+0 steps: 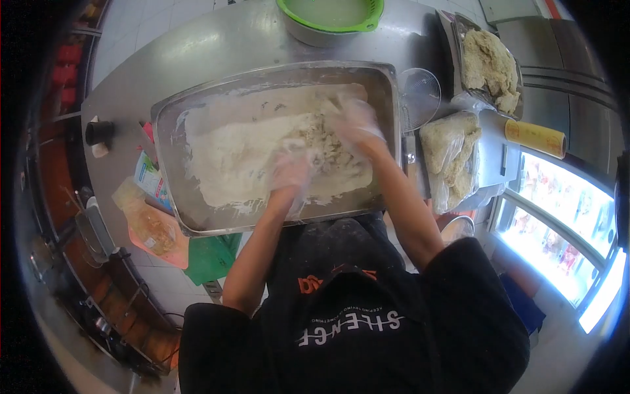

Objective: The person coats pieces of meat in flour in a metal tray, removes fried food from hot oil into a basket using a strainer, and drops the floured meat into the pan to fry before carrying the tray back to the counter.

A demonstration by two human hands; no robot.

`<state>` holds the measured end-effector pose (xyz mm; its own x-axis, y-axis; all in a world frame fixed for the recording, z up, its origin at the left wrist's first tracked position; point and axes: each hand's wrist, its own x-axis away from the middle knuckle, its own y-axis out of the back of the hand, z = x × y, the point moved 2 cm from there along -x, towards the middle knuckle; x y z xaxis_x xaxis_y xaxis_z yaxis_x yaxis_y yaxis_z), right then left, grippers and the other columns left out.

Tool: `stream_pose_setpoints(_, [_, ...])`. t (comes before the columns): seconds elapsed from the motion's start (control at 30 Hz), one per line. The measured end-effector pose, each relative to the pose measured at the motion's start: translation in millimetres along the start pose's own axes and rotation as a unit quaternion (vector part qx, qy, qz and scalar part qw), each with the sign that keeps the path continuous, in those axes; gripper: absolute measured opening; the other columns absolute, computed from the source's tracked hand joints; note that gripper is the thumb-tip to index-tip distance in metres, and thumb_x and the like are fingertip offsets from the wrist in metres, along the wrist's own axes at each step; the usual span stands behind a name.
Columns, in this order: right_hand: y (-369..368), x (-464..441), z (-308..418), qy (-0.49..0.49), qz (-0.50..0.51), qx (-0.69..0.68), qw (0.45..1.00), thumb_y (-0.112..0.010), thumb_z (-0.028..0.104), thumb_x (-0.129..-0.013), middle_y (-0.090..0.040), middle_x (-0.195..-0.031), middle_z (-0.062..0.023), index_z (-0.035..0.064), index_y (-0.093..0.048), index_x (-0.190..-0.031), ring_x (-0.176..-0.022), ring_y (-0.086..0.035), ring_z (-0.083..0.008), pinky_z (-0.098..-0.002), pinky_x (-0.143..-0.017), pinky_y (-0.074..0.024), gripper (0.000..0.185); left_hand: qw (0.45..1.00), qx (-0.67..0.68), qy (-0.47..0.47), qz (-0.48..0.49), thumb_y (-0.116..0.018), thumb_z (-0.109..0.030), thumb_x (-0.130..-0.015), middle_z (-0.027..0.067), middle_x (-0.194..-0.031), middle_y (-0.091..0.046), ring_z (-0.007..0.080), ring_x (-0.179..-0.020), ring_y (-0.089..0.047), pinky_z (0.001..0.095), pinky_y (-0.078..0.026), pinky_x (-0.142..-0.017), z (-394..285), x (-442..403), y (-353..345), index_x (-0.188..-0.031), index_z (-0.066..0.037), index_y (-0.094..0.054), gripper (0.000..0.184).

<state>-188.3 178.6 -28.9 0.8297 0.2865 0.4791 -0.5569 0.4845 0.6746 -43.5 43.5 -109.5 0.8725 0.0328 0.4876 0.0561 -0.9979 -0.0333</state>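
Observation:
A large rectangular metal tray (169, 148) holds a wide bed of white flour (230, 157). Lumpy flour-coated pieces (336, 157) are gathered toward its right side; what they are made of I cannot tell. My left hand (291, 169), in a clear plastic glove, is in the flour at the left edge of these pieces. Above their right side is my right hand (357, 121), gloved the same way. Motion smears the fingers of both hands, so their grip does not show.
A green strainer (367, 25) in a bowl stands behind the tray. To the right are a round wire sieve (420, 98), a bag of coated food (453, 157), another heaped tray (489, 65) and a yellow roll (535, 138). Plastic packages (154, 226) lie left.

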Motion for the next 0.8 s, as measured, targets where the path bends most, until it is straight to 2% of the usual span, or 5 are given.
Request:
stream_pose_setpoints(0.2, [-45.5,-8.9,7.1,0.160,0.201,0.130,0.958,-0.062,0.051,-0.082,-0.062,-0.117,-0.0252,0.0003,-0.059,-0.123,-0.103,-0.063,-0.0401,-0.0437,-0.094,-0.0477,0.065,0.906,0.255,0.283,-0.184,-0.039,-0.056,-0.098,0.0131,-0.135,-0.055,0.0270,-0.117,-0.057,0.0401,-0.047,-0.096,-15.2,-5.0,-14.1,-0.131,-0.006,-0.055,0.062])
stream_pose_setpoints(0.3, [1.0,13.7,10.6,0.084,0.300,0.040,0.949,-0.062,0.054,-0.082,-0.061,-0.120,-0.0262,0.0010,-0.058,-0.126,-0.109,-0.061,-0.0385,-0.0414,-0.097,-0.0466,0.068,0.835,0.467,0.282,-0.069,-0.038,-0.059,-0.097,0.0135,-0.143,-0.048,0.0275,-0.126,-0.050,0.0403,-0.041,-0.104,11.9,-8.2,-11.0,-0.139,-0.004,-0.048,0.070])
stream_pose_setpoints(0.5, [-92.9,13.1,-55.4,0.053,-0.043,0.031,0.997,-0.060,0.050,-0.087,-0.062,-0.119,-0.0205,-0.0004,-0.057,-0.126,-0.110,-0.058,-0.0324,-0.0391,-0.095,-0.0452,0.064,0.882,0.384,0.233,-0.140,-0.029,-0.051,-0.102,0.0157,-0.124,-0.059,0.0290,-0.107,-0.059,0.0475,-0.048,-0.093,80.5,-48.7,-49.6,-0.135,-0.003,-0.049,0.061])
stream_pose_setpoints(0.7, [-24.0,38.7,-27.5,-0.144,0.168,-0.314,0.923,-0.059,0.038,-0.092,-0.063,-0.102,-0.0095,0.0004,-0.056,-0.125,-0.099,-0.059,-0.0227,-0.0375,-0.087,-0.0477,0.050,0.901,0.325,0.260,-0.120,-0.041,-0.049,-0.099,0.0145,-0.107,-0.066,0.0248,-0.091,-0.066,0.0394,-0.054,-0.075,2.3,-4.3,-34.8,-0.119,-0.002,-0.060,0.054])
stream_pose_setpoints(0.8, [-49.3,38.8,-100.2,0.006,0.096,-0.150,0.984,-0.060,0.034,-0.092,-0.064,-0.098,-0.0078,0.0019,-0.056,-0.124,-0.095,-0.060,-0.0199,-0.0340,-0.081,-0.0488,0.046,0.919,0.260,0.254,-0.152,-0.041,-0.045,-0.100,0.0086,-0.090,-0.067,0.0217,-0.076,-0.066,0.0369,-0.053,-0.059,1.8,10.2,-22.2,-0.107,-0.004,-0.064,0.047])
